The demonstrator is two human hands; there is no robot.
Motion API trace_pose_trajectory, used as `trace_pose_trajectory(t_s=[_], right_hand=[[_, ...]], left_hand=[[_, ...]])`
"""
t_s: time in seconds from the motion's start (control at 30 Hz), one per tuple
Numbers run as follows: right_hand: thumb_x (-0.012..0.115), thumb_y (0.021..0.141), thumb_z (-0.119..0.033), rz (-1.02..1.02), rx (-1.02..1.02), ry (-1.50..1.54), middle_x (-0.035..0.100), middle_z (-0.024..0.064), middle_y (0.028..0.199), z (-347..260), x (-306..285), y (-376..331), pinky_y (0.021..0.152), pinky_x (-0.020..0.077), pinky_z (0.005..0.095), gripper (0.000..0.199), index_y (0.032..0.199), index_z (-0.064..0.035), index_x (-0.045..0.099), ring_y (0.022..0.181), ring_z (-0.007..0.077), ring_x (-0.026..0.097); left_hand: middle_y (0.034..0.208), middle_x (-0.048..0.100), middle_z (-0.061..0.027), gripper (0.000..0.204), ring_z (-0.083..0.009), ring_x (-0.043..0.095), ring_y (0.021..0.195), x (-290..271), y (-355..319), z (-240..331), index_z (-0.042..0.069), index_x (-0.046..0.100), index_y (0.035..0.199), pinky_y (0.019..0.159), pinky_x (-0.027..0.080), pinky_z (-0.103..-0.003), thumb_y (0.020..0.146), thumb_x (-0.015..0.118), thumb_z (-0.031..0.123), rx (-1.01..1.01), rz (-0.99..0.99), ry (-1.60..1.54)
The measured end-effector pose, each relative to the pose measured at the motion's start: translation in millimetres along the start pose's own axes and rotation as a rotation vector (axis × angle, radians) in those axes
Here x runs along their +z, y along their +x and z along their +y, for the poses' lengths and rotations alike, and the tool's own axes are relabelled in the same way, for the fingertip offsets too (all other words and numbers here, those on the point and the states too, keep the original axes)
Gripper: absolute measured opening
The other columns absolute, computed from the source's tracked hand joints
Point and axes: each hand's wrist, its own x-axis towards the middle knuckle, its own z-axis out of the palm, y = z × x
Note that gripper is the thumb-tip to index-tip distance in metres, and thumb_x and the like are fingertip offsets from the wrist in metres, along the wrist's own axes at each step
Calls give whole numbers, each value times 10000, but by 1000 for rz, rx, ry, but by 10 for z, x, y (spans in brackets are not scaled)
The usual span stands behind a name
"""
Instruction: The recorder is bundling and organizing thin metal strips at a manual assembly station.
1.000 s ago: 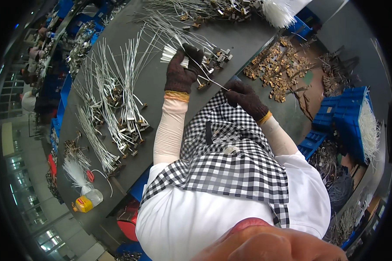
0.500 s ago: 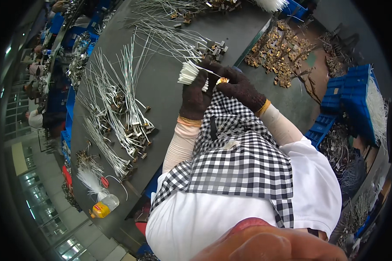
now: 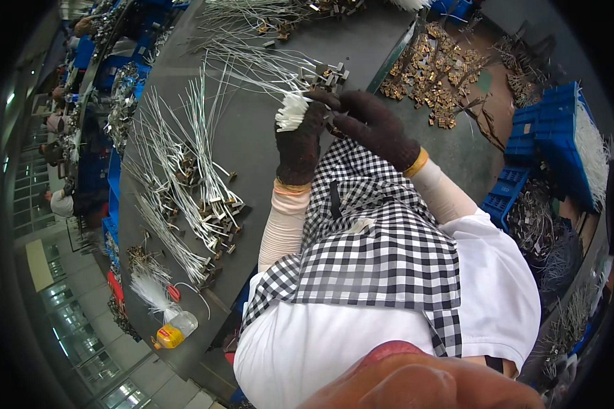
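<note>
Nearest, seen from above, a person's white shirt and black-and-white checked apron fill the lower frame. Just beyond, the left hand, in a dark knitted glove, is closed around a small bundle of thin white wires, their cut ends fanned upward from the fist. The right hand, gloved alike, meets it, fingers pinched together at the bundle's side. These wires look light, springy and slippery, likely to splay; gripping low, near the fist, should keep them together. Farther off, the dark grey worktop carries loose long wires with small metal clips. Beyond lies a heap of brass-coloured metal parts, with blue plastic crates well apart.
</note>
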Motion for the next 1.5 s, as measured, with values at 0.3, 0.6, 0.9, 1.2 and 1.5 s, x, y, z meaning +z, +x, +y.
trace_pose_trajectory(t_s=[0.3,0.6,0.9,1.2,1.5], right_hand=[[613,914,-157,-228,279,451,600,2,996,-207,74,-47,681,455,237,558,1452,-90,477,791,72,526],[634,892,-192,-12,300,315,603,22,944,-149,285,-73,723,458,230,538,1399,-58,518,782,80,520],[693,881,-97,-97,58,-161,681,93,1089,-224,121,-4,815,532,291,419,1287,-44,605,900,121,630],[661,859,-12,-125,-43,-85,638,77,1285,-143,235,151,843,546,310,512,1352,-120,574,963,139,659],[683,845,-63,-198,134,-381,703,124,1021,19,291,355,770,550,313,416,1253,-45,604,875,178,686]], left_hand=[[1017,677,-37,186,-109,636,874,79,-26,-82,16,633,1107,706,494,-243,1025,526,144,-91,77,-96],[955,671,-31,151,-109,641,805,105,113,129,21,628,1076,677,495,-238,1006,549,130,-178,107,-502],[933,705,-41,138,-111,658,833,-239,117,66,-6,677,1054,730,519,-260,934,642,51,-44,-89,93],[873,674,-124,193,-253,658,770,-265,-11,-45,59,703,1083,672,504,-335,940,582,14,138,-60,257],[932,716,-104,266,-246,697,832,-421,163,-135,42,701,1011,746,539,-326,770,777,125,427,9,579]])
